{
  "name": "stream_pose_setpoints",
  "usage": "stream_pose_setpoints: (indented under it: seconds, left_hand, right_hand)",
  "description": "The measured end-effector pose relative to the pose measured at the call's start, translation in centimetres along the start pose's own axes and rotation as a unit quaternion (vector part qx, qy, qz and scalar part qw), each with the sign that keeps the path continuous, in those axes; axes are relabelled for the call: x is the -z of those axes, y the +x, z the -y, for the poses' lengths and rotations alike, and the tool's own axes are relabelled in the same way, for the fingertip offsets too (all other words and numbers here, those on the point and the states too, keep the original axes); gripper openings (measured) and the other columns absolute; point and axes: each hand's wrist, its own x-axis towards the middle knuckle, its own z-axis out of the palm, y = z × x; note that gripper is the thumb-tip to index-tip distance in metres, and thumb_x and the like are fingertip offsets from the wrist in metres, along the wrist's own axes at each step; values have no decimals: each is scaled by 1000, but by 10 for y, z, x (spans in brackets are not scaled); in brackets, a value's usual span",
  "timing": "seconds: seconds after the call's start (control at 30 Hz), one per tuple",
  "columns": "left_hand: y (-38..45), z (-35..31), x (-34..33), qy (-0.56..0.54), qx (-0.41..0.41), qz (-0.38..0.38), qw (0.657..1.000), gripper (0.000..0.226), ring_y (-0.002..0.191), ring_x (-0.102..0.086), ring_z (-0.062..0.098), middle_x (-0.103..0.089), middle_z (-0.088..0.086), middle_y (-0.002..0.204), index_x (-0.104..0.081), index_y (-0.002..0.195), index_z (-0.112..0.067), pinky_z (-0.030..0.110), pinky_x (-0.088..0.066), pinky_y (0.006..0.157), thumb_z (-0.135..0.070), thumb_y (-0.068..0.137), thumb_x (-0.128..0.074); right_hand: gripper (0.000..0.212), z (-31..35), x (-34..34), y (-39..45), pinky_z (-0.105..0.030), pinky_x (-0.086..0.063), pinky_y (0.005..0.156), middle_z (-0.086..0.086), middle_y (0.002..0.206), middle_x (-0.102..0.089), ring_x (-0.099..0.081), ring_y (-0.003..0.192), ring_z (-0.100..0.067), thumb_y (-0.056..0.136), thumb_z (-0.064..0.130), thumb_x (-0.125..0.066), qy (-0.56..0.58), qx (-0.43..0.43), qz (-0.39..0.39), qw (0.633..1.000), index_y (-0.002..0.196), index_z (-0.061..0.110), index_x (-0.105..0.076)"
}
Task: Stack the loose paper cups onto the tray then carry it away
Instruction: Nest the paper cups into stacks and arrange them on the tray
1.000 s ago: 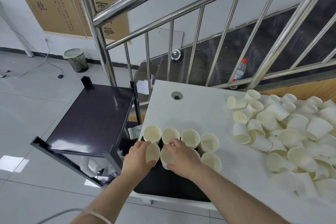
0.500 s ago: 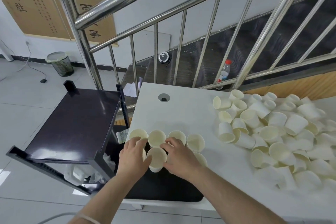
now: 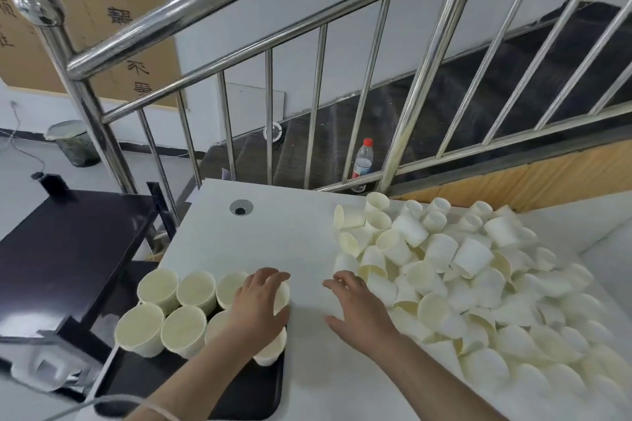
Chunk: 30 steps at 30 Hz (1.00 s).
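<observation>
At the bench's (image 3: 273, 236) near left corner sits the black tray (image 3: 246, 396), its bare front part nearest the camera. On the tray stand upright cup stacks (image 3: 164, 304) in two rows, rims touching. The left hand (image 3: 260, 304) lies over the stacks at the right end of the rows — fingers curved around the rim of one cup there, thumb against its side. Just to the right, above bare bench top, the right hand (image 3: 359, 308) hovers palm down with fingers spread and holding nothing, fingertips near the edge of the loose cups (image 3: 461, 270). That heap — cups lying on their sides and tumbled at all angles — covers the bench's right half up to its far edge. Beyond the far edge, behind the steel railing (image 3: 431, 61), stands a plastic bottle (image 3: 363, 161) with a red cap
</observation>
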Motion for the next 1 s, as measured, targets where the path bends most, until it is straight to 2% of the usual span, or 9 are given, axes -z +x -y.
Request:
stream_pose_setpoints:
  seconds: [0.17,0.33,0.63,0.77,0.87,1.0]
  left_hand:
    - [17,-50,-29,24,16,31,999,57,128,-37,16,-35,-9,141,-37,141,-30,27,-35,101,-37,87,-56]
    - [32,-73,-45,31,33,47,998,58,129,-37,16,-35,-7,141,-36,141,-29,26,-37,100,-35,87,-56]
    - [77,-56,-50,19,6,60,998,56,127,-37,14,-37,-7,139,-39,140,-26,23,-39,99,-34,88,-56]
    - [103,-46,-51,24,11,78,997,55,128,-35,10,-33,-11,140,-35,141,-29,21,-43,94,-36,90,-53]
    - [120,-39,-51,16,14,85,996,55,129,-34,11,-34,-10,140,-34,142,-28,22,-42,96,-34,90,-53]
    - [136,-29,-55,8,19,98,995,55,128,-34,12,-35,-9,140,-34,141,-28,23,-42,96,-33,90,-54]
  right_hand:
    - [56,-60,25,-5,-29,-45,95,7,143,-30,-36,129,-14,91,35,-59,-12,-8,2,1000,142,25,-38]
    - [55,-94,31,7,-28,-45,93,6,140,-33,-38,127,-15,92,33,-58,-20,-15,19,1000,141,24,-38]
    - [43,-97,9,62,-36,-47,90,-3,130,-46,-47,119,-24,94,31,-55,-61,-60,78,993,132,16,-44]
    - [38,-96,1,90,-36,-45,87,-5,126,-50,-50,115,-25,95,31,-53,-99,-59,105,988,128,14,-45]
    - [34,-95,-3,107,-36,-44,86,-5,123,-52,-52,113,-25,95,30,-52,-115,-57,120,984,124,13,-49]
    - [25,-96,-9,122,-34,-42,78,-4,117,-54,-58,106,-27,95,27,-48,-113,-55,120,985,115,12,-54]
